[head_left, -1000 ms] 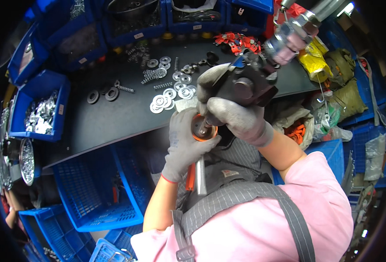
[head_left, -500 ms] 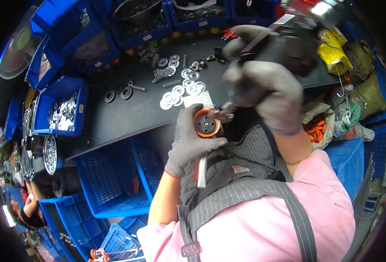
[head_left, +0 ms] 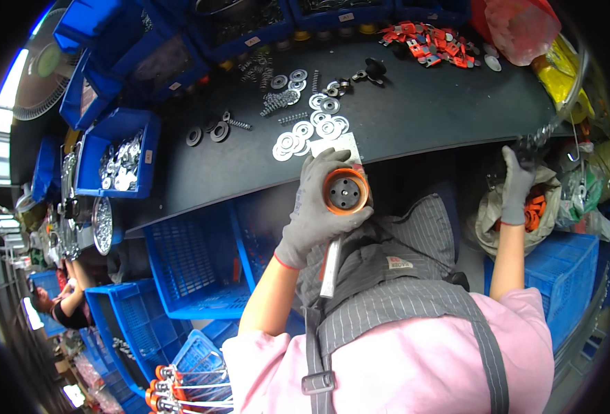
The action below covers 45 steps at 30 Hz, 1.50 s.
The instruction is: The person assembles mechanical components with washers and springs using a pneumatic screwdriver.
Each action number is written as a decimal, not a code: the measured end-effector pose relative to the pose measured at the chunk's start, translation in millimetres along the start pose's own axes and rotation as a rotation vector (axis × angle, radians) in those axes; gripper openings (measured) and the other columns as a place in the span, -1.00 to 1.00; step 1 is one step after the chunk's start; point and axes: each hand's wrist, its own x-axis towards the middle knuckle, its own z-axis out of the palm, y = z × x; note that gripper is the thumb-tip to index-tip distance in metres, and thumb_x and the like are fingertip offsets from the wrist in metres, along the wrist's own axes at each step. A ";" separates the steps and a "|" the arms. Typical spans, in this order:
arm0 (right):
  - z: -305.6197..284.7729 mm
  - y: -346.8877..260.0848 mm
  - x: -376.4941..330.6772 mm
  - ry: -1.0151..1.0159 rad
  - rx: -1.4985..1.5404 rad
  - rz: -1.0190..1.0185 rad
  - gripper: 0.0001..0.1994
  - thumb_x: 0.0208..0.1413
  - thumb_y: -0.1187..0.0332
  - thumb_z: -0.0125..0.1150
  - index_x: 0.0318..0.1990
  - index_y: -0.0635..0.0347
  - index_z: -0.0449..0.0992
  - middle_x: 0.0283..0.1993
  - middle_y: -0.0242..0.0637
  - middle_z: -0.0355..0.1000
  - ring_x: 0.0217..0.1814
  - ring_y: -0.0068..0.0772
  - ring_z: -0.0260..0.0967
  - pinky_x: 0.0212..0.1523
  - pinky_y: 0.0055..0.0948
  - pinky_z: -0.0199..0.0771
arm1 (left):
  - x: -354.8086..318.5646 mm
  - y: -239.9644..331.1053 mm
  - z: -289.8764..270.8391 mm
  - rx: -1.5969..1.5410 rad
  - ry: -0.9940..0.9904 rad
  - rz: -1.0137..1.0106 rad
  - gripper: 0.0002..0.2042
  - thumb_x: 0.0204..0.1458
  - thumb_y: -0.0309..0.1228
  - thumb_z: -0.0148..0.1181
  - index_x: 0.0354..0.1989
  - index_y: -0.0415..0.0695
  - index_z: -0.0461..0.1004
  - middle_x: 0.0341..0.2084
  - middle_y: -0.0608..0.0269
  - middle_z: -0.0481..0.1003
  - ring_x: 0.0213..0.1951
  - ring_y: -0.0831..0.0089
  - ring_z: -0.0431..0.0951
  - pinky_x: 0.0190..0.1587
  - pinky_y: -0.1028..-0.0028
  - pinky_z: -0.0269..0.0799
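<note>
Head view: left hand [head_left: 316,207] grips one orange wheel [head_left: 345,192]; right hand [head_left: 518,181] clutches one hanging tool [head_left: 541,136].

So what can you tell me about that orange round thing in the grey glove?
The orange round part looks like a plastic wheel or cap with a dark centre disc pierced by small holes. A silvery metal rod runs down from under it toward the person's striped apron. The gloved left hand wraps around it, fingers curled over its rim, holding it face-up just off the edge of the dark workbench.
</note>
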 end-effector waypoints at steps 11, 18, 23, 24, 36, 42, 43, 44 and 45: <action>60.1 -157.1 -105.6 -0.312 0.149 -0.539 -0.55 0.32 0.61 0.30 0.35 0.35 0.51 0.30 -0.07 0.56 0.28 -0.14 0.59 0.42 -0.15 0.54 | -36.7 105.5 -71.0 -0.994 0.191 0.027 -0.22 0.06 -0.32 0.61 0.45 -0.18 0.35 0.21 0.00 0.62 0.26 0.22 0.65 0.37 0.23 0.56; 112.3 -212.1 -187.6 -1.049 0.141 -0.970 -0.25 -0.03 0.39 0.43 0.43 0.31 0.51 0.46 0.19 0.42 0.45 0.22 0.43 0.46 0.02 0.44 | -72.1 153.9 -114.1 -0.528 0.559 0.136 -0.24 0.13 -0.22 0.55 0.46 -0.17 0.34 0.24 0.00 0.61 0.28 0.22 0.64 0.38 0.22 0.55; 131.8 -209.8 -189.5 -0.947 0.267 -0.843 -0.34 0.12 0.47 0.39 0.43 0.34 0.46 0.37 0.05 0.41 0.42 -0.02 0.38 0.39 -0.06 0.44 | -128.2 187.5 -157.9 -0.144 0.921 0.191 -0.26 0.19 -0.14 0.50 0.48 -0.16 0.32 0.26 -0.01 0.60 0.30 0.22 0.62 0.39 0.22 0.54; 139.5 -215.0 -177.7 -1.117 0.298 -0.900 -0.54 0.13 0.48 0.38 0.21 0.33 0.55 0.19 -0.04 0.48 0.27 -0.11 0.42 0.24 -0.15 0.45 | -124.7 184.6 -152.0 -0.097 0.975 0.198 -0.26 0.20 -0.12 0.49 0.48 -0.16 0.32 0.26 -0.01 0.59 0.30 0.22 0.62 0.39 0.22 0.54; 165.3 -307.3 -236.4 -1.480 0.577 -0.394 -0.90 0.42 0.59 0.30 -0.08 0.36 0.73 -0.21 -0.48 0.57 -0.20 -0.72 0.39 -0.20 -0.61 0.35 | -238.5 249.5 -185.2 0.113 1.065 0.185 -0.26 0.34 0.06 0.38 0.51 -0.15 0.29 0.31 -0.01 0.56 0.34 0.22 0.59 0.41 0.20 0.52; 156.5 -359.6 -334.5 -1.638 0.802 -0.402 -0.88 0.38 0.63 0.32 -0.05 0.41 0.74 -0.29 -0.37 0.55 -0.23 -0.62 0.43 -0.19 -0.58 0.38 | -200.5 254.2 -101.3 -0.222 1.236 0.259 0.04 0.39 0.53 -0.23 0.68 -0.20 0.03 0.44 -0.12 0.43 0.44 0.11 0.47 0.55 0.07 0.29; 151.9 -368.4 -348.7 -1.725 0.807 -0.383 -0.87 0.34 0.65 0.32 -0.05 0.40 0.74 -0.30 -0.34 0.55 -0.22 -0.62 0.45 -0.19 -0.55 0.40 | -203.4 258.2 -93.1 -0.025 1.319 0.258 0.03 0.37 0.54 -0.19 0.67 -0.14 0.04 0.15 0.11 0.53 0.09 0.34 0.61 0.25 0.22 0.52; 148.0 -373.9 -361.8 -1.804 0.818 -0.495 -0.82 0.30 0.65 0.32 0.01 0.39 0.73 -0.28 -0.30 0.57 -0.22 -0.55 0.48 -0.19 -0.52 0.44 | -214.2 268.3 -90.9 -0.209 1.401 0.291 -0.02 0.37 0.53 -0.17 0.63 -0.11 0.13 -0.09 0.26 0.47 -0.17 0.47 0.51 -0.03 0.33 0.48; 147.9 -373.7 -374.1 -1.873 0.822 -0.611 -0.76 0.27 0.66 0.33 0.07 0.37 0.71 -0.27 -0.26 0.58 -0.22 -0.48 0.50 -0.19 -0.49 0.47 | -226.1 275.1 -88.6 -0.405 1.470 0.326 -0.06 0.38 0.52 -0.15 0.58 -0.08 0.23 -0.33 0.42 0.41 -0.42 0.59 0.41 -0.31 0.44 0.44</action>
